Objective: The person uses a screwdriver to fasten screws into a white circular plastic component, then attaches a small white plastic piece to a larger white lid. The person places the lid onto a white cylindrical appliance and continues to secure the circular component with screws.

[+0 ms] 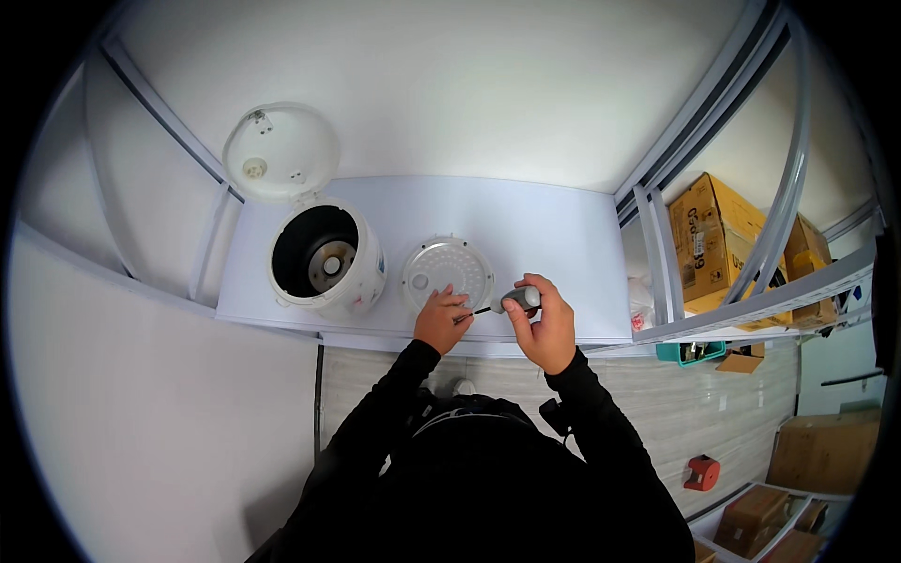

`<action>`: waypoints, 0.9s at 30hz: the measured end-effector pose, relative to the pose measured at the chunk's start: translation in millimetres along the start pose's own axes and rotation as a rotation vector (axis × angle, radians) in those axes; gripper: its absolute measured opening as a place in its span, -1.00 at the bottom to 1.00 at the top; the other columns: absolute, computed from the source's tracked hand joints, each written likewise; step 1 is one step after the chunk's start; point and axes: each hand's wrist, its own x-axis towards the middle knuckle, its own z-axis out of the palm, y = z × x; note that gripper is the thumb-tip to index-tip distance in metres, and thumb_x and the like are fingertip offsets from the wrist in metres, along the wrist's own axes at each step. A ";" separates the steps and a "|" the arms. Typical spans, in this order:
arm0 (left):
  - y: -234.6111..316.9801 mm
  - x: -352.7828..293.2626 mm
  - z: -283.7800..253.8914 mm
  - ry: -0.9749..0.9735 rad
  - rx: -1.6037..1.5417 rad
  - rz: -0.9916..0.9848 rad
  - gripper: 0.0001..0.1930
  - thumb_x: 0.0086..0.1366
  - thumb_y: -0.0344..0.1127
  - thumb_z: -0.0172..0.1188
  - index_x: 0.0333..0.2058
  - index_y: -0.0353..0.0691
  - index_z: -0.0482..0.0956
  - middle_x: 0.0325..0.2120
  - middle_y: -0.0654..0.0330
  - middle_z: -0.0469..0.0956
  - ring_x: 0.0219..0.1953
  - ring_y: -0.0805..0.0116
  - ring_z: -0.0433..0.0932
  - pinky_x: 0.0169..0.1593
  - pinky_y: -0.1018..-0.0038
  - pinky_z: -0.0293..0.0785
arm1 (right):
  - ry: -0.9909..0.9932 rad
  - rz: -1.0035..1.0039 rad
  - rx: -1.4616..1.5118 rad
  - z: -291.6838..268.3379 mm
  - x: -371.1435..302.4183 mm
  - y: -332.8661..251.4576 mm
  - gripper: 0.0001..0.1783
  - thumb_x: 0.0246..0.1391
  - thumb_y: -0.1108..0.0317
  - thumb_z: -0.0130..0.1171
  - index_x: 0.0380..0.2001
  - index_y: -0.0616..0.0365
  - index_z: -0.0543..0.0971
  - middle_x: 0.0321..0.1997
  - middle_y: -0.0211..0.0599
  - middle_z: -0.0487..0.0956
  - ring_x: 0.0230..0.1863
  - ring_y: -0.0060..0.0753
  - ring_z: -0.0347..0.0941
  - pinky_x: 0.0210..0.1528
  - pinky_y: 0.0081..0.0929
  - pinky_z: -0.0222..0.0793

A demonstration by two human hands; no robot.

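Observation:
My right hand [549, 328] grips a screwdriver [514, 300] by its thick grey handle, its thin dark shaft pointing left. The fingers of my left hand [441, 319] are drawn together at the shaft's tip; whatever lies between them is too small to make out. Just beyond that hand, a round pale inner lid [449, 263] dotted with small holes lies flat on the white table [554, 225]; the hand covers part of its near edge. To the left stands a white rice cooker [361, 286] with its hinged cover [282, 155] raised. Inside its dark cavity a round metal heating plate shows.
White walls and a metal frame [648, 253] enclose the table. Cardboard boxes [704, 239] stand beyond the frame on the right. A teal crate [690, 352] and a red stool [702, 472] are on the floor, with more boxes [826, 450] at the lower right.

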 end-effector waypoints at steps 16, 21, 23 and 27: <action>1.8 1.7 -2.3 0.002 -0.030 -0.007 -0.83 0.20 -0.20 0.46 -0.28 -0.12 0.81 -0.05 0.32 0.73 0.36 -0.05 0.41 0.46 -0.11 0.19 | -0.093 -0.045 -0.072 20.7 3.0 12.3 -0.50 0.15 0.35 0.47 0.08 0.26 0.49 -0.09 -0.09 0.67 -0.30 -0.18 0.67 -0.35 -0.44 0.62; 4.2 2.9 -4.6 -0.040 -0.014 -0.027 -0.82 0.23 -0.17 0.45 -0.27 -0.11 0.81 -0.04 0.31 0.73 0.37 -0.03 0.40 0.48 -0.08 0.17 | -0.144 -0.080 -0.075 18.9 8.3 5.6 -0.53 0.11 0.36 0.50 0.03 0.22 0.54 -0.13 -0.11 0.64 -0.33 -0.15 0.65 -0.35 -0.42 0.61; 2.1 3.2 -3.0 -0.043 -0.003 -0.032 -0.81 0.23 -0.16 0.44 -0.27 -0.10 0.81 -0.04 0.31 0.73 0.38 -0.02 0.40 0.48 -0.07 0.16 | -0.159 -0.119 -0.059 19.7 14.8 1.0 -0.56 0.12 0.38 0.49 0.02 0.20 0.55 -0.14 -0.12 0.63 -0.35 -0.14 0.64 -0.36 -0.39 0.60; 5.9 4.8 -4.7 -0.070 0.015 -0.036 -0.81 0.24 -0.15 0.43 -0.26 -0.09 0.81 -0.03 0.31 0.72 0.38 -0.03 0.40 0.49 -0.06 0.15 | -0.205 -0.111 -0.180 13.7 25.5 -13.2 -0.59 0.16 0.29 0.45 0.01 0.19 0.56 -0.20 -0.11 0.61 -0.41 -0.09 0.60 -0.42 -0.31 0.54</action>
